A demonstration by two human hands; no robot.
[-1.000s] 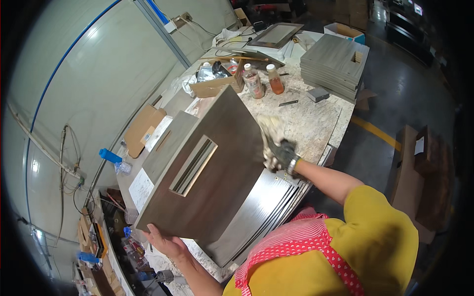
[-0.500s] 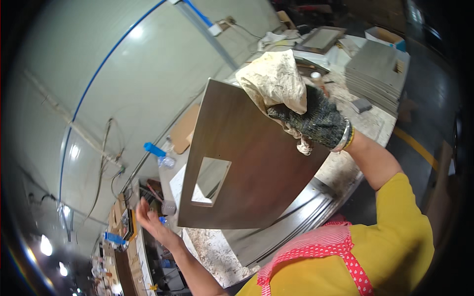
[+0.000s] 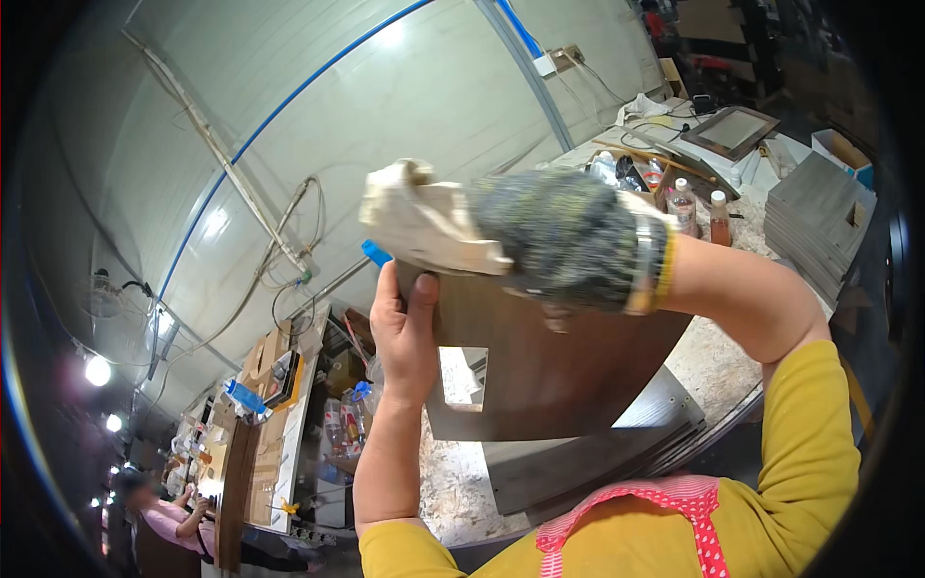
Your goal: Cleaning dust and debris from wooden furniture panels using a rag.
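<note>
A dark brown flat panel (image 3: pixel 568 371) with a rectangular cut-out stands tilted up in front of me. My bare left hand (image 3: pixel 405 332) grips its upper left edge, the thumb on the near face. In my right hand (image 3: pixel 568 236), which wears a dark knit glove, is a bunched cream cloth (image 3: pixel 419 214). The cloth lies over the panel's top edge, close to my left fingertips. Motion blurs the glove, and its fingers are partly hidden. Beneath the raised panel, more flat panels (image 3: pixel 597 458) lie stacked on the worktable (image 3: pixel 462 491), whose top is stained and speckled.
Two small bottles, one clear (image 3: pixel 682 204) and one amber (image 3: pixel 720 220), stand beyond my right forearm. A stack of grey panels (image 3: pixel 819 212) is at the right, near a framed panel (image 3: pixel 732 130). Another person (image 3: pixel 173 520) works at a bench at lower left.
My left hand has gone from free in the air to gripping the panel's edge. My right hand has swept left along the panel with the cloth. The view has also shifted.
</note>
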